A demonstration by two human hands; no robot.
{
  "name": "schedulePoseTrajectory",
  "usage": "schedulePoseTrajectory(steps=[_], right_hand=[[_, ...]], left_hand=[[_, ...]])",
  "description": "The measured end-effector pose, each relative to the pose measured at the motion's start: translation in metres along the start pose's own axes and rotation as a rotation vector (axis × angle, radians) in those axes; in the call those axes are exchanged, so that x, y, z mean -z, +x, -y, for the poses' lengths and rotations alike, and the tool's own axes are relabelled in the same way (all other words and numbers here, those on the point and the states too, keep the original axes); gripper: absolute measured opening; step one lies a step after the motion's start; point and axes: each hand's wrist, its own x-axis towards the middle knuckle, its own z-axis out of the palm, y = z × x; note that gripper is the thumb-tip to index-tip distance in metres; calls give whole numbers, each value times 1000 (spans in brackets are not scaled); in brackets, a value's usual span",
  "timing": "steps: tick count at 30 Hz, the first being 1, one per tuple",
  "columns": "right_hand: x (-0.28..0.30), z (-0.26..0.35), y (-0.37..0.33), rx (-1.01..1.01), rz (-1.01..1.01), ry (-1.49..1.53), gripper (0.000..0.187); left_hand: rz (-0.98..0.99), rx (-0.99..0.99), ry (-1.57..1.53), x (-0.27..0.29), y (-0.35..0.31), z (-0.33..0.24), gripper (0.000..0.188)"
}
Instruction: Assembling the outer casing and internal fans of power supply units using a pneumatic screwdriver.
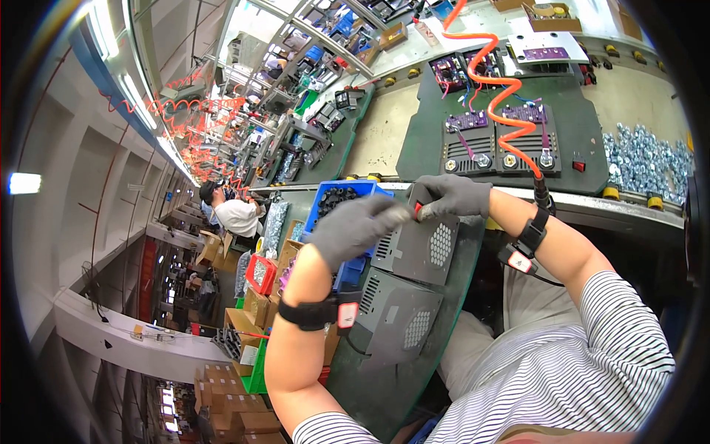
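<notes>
Both gloved hands met at the top edge of upper grey metal box (421, 240), right hand (452, 195) pinching a small red part (418, 209) w/ left hand (353, 228) closed just beside it

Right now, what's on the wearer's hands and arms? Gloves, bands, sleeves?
Both the left hand and right hand wear grey knit gloves. Each wrist carries a black strap with a small red-and-white tag: left band, right band. Forearms are bare; short striped black-and-white sleeves cover the upper arms.
</notes>
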Motion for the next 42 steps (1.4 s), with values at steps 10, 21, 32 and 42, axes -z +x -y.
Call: schedulePoseTrajectory(steps=[10,21,32,42], right_hand=[[52,-7,-182,413,-792,-585,19],[126,-71,-224,-170,-1018,-1192,47],[92,-36,-203,107,-1008,-74,35],[-40,36,-116,359,-93,-43,33]], left_hand=[[-272,169,-134,-12,-122,1,40],[-863,491,-381,-9,-228,17,40],[-659,246,-348,-151,-166,44,48],[-708,191,-17,-136,-160,26,37]])
